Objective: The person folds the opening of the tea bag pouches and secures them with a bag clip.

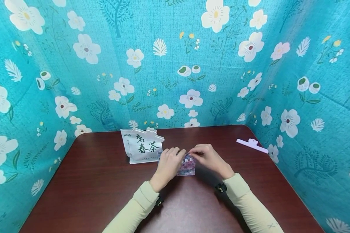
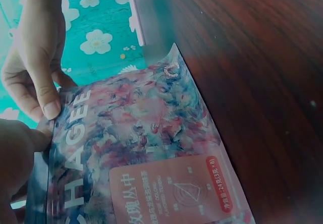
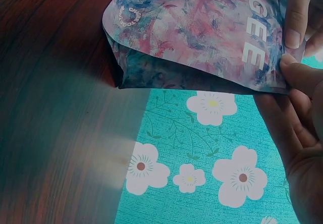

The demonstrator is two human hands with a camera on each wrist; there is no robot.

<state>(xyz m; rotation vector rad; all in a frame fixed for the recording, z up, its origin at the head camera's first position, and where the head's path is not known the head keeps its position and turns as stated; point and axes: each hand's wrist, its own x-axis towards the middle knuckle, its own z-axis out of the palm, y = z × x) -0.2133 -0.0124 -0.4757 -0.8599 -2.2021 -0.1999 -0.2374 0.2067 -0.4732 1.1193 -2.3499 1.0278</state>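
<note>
A pink and blue tea pouch [image 2: 136, 118] printed CHAGEE stands on the table in front of the person. My left hand [image 1: 170, 161] pinches its top edge, partly covering the pouch in the head view. At the pouch's top right corner, my right hand [image 1: 208, 157] pinches the same edge between thumb and fingers. In the right wrist view both thumbs lie close together along the top strip, and the folded side of the pouch [image 3: 192, 37] shows. Its lower left part is hidden behind the left hand in the head view.
Behind and left stands a white tea bag [image 1: 141, 150] with dark lettering, a white sealing clip [image 1: 148, 134] across its top. A pale lilac sealing clip [image 1: 252, 146] lies at the far right of the dark red table [image 1: 84, 194]. Flowered turquoise cloth [image 1: 163, 81] encloses the back and sides.
</note>
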